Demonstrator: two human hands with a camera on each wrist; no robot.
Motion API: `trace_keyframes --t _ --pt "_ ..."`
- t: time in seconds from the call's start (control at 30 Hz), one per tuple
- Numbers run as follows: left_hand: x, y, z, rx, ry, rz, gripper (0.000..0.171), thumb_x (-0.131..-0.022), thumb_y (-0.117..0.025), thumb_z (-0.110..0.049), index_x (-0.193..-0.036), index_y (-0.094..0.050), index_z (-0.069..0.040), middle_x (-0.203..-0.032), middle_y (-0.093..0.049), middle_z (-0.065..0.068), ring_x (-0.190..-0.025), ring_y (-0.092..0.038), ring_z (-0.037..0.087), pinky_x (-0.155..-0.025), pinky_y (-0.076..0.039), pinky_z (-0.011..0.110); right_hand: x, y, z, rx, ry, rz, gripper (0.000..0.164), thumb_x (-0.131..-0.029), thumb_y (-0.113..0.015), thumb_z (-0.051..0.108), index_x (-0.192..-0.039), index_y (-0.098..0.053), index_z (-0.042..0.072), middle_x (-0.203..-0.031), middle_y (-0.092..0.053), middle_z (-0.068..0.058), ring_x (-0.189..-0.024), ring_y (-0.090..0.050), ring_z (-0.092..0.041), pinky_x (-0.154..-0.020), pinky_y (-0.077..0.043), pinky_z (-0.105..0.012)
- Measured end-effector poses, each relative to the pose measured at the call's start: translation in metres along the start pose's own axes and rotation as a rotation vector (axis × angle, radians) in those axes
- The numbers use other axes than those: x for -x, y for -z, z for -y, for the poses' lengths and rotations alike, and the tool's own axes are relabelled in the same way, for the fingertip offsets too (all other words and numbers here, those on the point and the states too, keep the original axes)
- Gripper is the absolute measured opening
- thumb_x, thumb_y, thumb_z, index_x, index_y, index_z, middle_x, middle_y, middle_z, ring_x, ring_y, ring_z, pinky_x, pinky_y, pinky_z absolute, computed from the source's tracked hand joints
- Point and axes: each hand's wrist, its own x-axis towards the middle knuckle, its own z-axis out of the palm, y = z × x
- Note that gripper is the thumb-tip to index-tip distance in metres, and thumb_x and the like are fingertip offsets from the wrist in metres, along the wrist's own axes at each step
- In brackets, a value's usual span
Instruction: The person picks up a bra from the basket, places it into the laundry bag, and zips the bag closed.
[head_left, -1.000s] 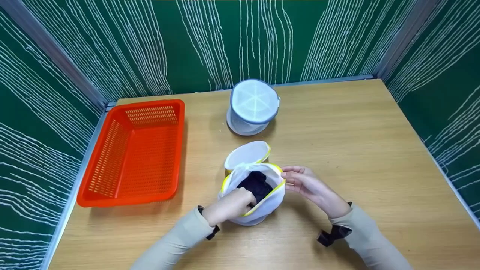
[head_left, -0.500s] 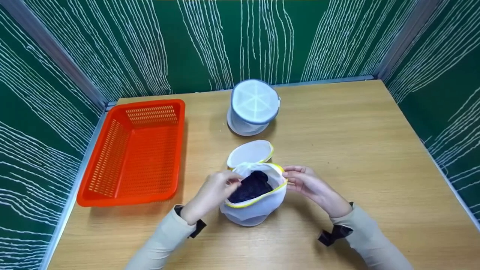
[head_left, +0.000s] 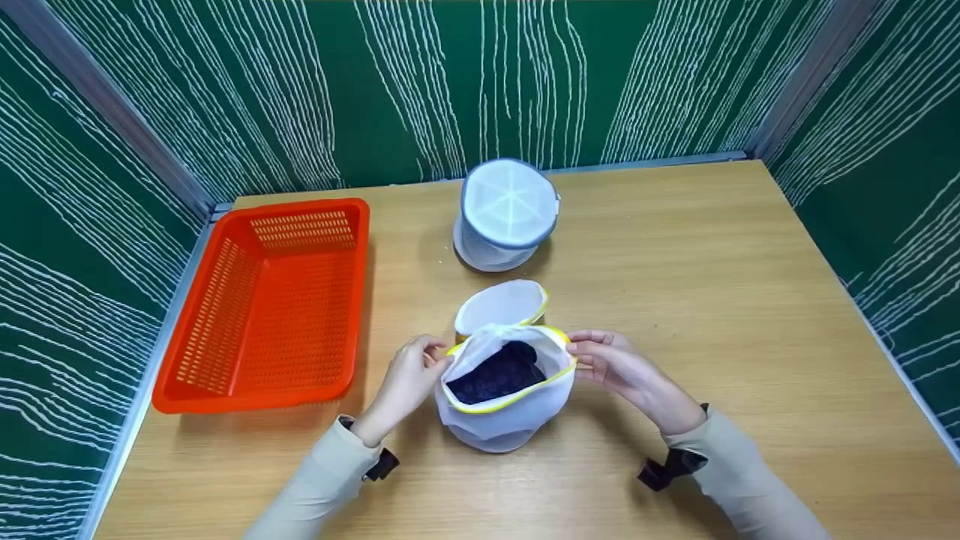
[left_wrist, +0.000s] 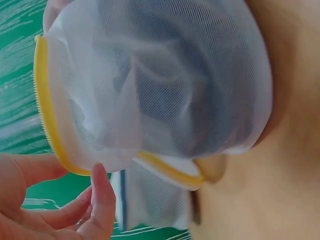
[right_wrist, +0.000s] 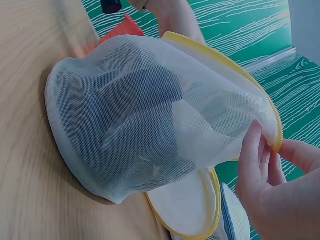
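A white mesh laundry bag (head_left: 491, 427) with a yellow zip stands on the table in front of me, its mouth wide and its round lid (head_left: 501, 307) folded back on the far side. Dark cloth (head_left: 499, 375) lies bunched inside and shows through the mesh in both wrist views. My left hand (head_left: 401, 386) pinches the left side of the zipped rim (left_wrist: 46, 100) between thumb and fingers. On the opposite side, my right hand (head_left: 622, 375) pinches the rim near the zip (right_wrist: 276, 117).
An orange perforated basket (head_left: 289, 322) stands at the left of the wooden table (head_left: 712, 285). Behind the bag is a second white mesh bag (head_left: 510, 202) with a grey-blue edge, its lid on top. Green walls (head_left: 570, 90) with white streaks enclose the back and sides.
My left hand has come up out of the bag, moved left and taken the left rim. More of the dark cloth shows. The right hand stays at its side of the rim.
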Motion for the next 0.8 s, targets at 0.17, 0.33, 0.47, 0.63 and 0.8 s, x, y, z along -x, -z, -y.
trace_keyframes --t 0.17,0.33,0.47,0.63,0.8 --pt "-0.005 -0.002 0.009 0.187 0.142 0.095 0.02 -0.08 -0.059 -0.004 -0.092 -0.061 0.011 -0.072 -0.06 0.011 -0.053 -0.051 0.008 -0.051 -0.05 0.027 -0.001 0.002 0.001 0.0 0.006 0.009 0.026 -0.088 -0.042 -0.005 -0.087 -0.064 0.008 -0.087 -0.065 -0.002 -0.08 -0.061 -0.012 -0.073 -0.05 -0.027" --pt "-0.008 -0.003 0.012 0.35 0.221 0.113 0.02 -0.081 -0.056 -0.001 -0.094 -0.059 0.015 -0.079 -0.063 0.017 -0.054 -0.054 0.008 -0.053 -0.051 0.027 0.002 0.003 0.004 0.016 -0.001 -0.033 0.023 -0.088 -0.043 -0.004 -0.087 -0.063 0.008 -0.087 -0.065 -0.002 -0.081 -0.061 -0.013 -0.074 -0.049 -0.027" --pt "-0.008 -0.003 0.01 0.534 0.291 0.092 0.022 -0.082 -0.055 0.001 -0.097 -0.056 0.017 -0.08 -0.062 0.013 -0.059 -0.056 0.01 -0.056 -0.051 0.025 0.004 0.005 0.007 0.028 0.0 -0.061 0.022 -0.088 -0.043 -0.004 -0.088 -0.062 0.008 -0.087 -0.064 -0.002 -0.08 -0.061 -0.013 -0.075 -0.049 -0.027" --pt "-0.005 -0.004 0.005 0.77 0.355 0.076 0.022 -0.083 -0.054 0.001 -0.1 -0.054 0.015 -0.077 -0.06 0.004 -0.062 -0.056 0.01 -0.059 -0.05 0.022 0.005 0.008 0.009 0.025 0.022 -0.081 0.023 -0.087 -0.043 -0.005 -0.087 -0.062 0.007 -0.086 -0.065 -0.003 -0.077 -0.061 -0.012 -0.072 -0.049 -0.025" --pt "-0.001 -0.005 0.002 0.874 0.394 0.084 0.016 -0.082 -0.056 -0.001 -0.095 -0.055 0.008 -0.075 -0.06 0.002 -0.063 -0.056 0.011 -0.06 -0.049 0.023 0.006 0.01 0.01 0.051 0.011 -0.088 0.019 -0.087 -0.045 -0.003 -0.088 -0.062 0.007 -0.087 -0.065 -0.003 -0.078 -0.061 -0.012 -0.072 -0.049 -0.025"
